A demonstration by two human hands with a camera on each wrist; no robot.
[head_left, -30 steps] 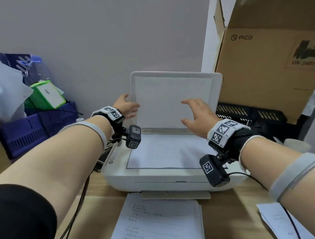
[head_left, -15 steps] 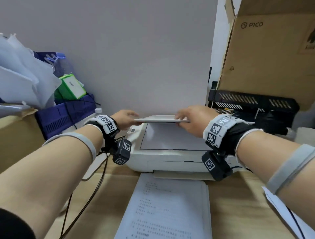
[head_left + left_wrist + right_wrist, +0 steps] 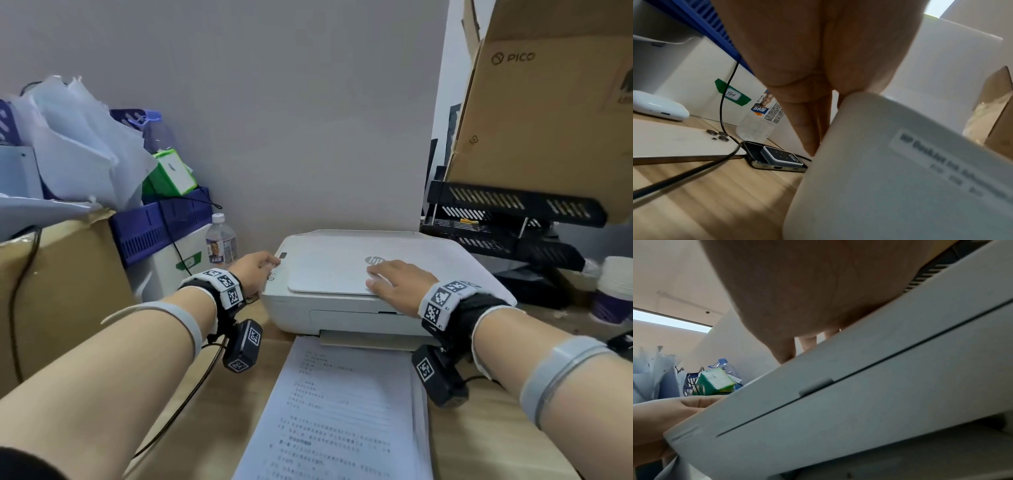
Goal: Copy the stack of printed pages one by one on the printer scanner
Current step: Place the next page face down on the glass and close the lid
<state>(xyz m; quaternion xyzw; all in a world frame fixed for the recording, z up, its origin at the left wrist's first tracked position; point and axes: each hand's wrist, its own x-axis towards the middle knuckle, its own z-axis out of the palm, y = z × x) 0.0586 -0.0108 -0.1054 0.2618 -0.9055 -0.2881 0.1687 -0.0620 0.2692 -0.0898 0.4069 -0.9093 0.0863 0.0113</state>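
A white printer (image 3: 346, 315) stands on the wooden desk with its scanner lid (image 3: 329, 270) shut flat. My right hand (image 3: 394, 281) lies palm down on the lid's front right part, fingers straight. My left hand (image 3: 255, 270) rests at the printer's left front corner, fingertips by the control panel; in the left wrist view its fingers (image 3: 809, 126) hang down beside the printer's side (image 3: 890, 170). A stack of printed pages (image 3: 339, 411) lies on the desk in front of the printer. In the right wrist view the palm presses on the printer's top edge (image 3: 879, 363).
A water bottle (image 3: 221, 241), blue crates (image 3: 161, 222) and a cardboard box (image 3: 58, 291) crowd the left. Black paper trays (image 3: 507, 219) and a large PICO carton (image 3: 548, 113) stand right. Phones and cables (image 3: 774, 159) lie left of the printer. Loose paper sits at the desk's right edge.
The scanner lid was upright a second ago, came down half way, and now lies shut. Both hands followed it down; the right now rests flat on it.
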